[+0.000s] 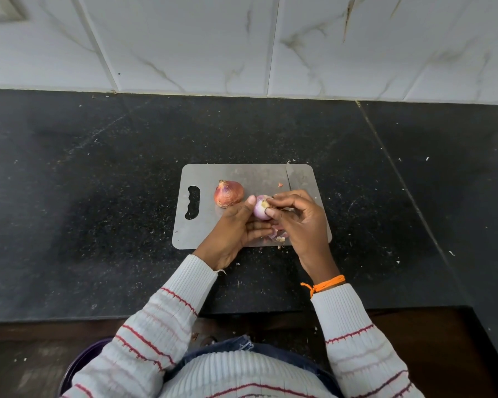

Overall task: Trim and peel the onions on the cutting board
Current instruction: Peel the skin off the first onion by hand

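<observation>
Left hand cups the peeled onion above the board, thumb on top, apparently to steady it. Right hand pinches skin at its end, fingers curled, likely stripping the last layer. Second onion, unpeeled, lies just beside. Scraps under the hands; knife parked at the far edge. No containers clearly identifiable.
</observation>
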`<state>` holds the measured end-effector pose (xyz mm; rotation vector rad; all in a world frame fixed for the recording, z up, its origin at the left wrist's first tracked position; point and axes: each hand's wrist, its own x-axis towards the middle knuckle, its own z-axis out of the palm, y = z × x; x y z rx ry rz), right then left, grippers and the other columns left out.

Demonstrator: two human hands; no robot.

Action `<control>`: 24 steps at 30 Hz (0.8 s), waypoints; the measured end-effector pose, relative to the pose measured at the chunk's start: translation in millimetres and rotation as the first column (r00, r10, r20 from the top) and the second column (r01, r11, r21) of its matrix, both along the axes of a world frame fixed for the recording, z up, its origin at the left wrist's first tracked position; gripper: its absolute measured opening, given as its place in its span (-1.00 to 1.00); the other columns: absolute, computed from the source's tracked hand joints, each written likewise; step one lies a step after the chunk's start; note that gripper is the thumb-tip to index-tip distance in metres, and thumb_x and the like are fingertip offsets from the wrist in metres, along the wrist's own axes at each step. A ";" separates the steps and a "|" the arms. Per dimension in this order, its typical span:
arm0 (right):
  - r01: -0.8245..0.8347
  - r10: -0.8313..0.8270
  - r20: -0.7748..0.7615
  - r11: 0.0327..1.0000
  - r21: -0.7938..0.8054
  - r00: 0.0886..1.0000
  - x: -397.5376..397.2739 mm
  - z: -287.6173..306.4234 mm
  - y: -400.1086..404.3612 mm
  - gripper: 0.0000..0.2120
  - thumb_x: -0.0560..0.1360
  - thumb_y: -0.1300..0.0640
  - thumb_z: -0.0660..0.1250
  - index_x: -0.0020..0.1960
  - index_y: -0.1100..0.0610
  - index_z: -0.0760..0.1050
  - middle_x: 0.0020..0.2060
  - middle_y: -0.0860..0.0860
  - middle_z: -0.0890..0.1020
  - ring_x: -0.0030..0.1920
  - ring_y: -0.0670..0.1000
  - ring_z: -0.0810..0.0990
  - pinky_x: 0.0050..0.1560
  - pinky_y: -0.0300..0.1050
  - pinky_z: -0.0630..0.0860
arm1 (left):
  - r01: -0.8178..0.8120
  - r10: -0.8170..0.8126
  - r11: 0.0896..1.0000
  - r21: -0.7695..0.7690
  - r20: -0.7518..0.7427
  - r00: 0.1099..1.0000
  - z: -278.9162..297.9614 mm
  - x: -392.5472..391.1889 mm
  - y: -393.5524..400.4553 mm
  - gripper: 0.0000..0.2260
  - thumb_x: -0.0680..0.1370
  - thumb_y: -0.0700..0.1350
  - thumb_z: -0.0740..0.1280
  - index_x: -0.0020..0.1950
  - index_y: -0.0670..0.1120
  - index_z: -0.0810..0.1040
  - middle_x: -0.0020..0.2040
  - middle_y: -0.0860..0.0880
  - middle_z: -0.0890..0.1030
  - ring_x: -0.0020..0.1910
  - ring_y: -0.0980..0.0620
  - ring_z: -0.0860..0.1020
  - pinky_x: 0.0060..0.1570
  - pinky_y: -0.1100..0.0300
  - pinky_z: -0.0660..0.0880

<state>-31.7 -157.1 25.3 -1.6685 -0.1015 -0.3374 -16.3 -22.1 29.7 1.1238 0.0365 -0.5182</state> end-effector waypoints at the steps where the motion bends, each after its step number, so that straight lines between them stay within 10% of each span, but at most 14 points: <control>1: 0.006 -0.006 0.005 1.000 0.018 1.000 0.5 0.6 0.5 -0.80 0.37 0.41 0.43 -0.11 0.16 0.59 -0.12 0.09 0.55 -0.08 -0.16 0.60 -0.05 -0.31 0.53 | 0.004 -0.004 1.000 0.008 0.009 1.000 -0.7 -0.1 -0.5 -0.70 0.63 -0.03 0.08 0.02 -0.18 0.53 -0.28 -0.12 0.66 -0.31 0.03 0.64 -0.21 0.26 0.61; 24: 0.279 -0.299 -0.055 0.932 -0.232 0.953 3.2 -10.3 -5.2 -0.81 0.48 0.37 0.29 -0.10 0.12 0.58 -0.17 -0.05 0.63 -0.11 -0.18 0.58 -0.07 -0.34 0.50 | -0.018 0.003 0.991 -0.131 -0.114 0.993 -4.3 3.5 0.2 -0.73 0.67 -0.11 0.03 0.22 -0.16 0.45 -0.11 -0.18 0.63 -0.22 0.00 0.63 -0.16 0.23 0.61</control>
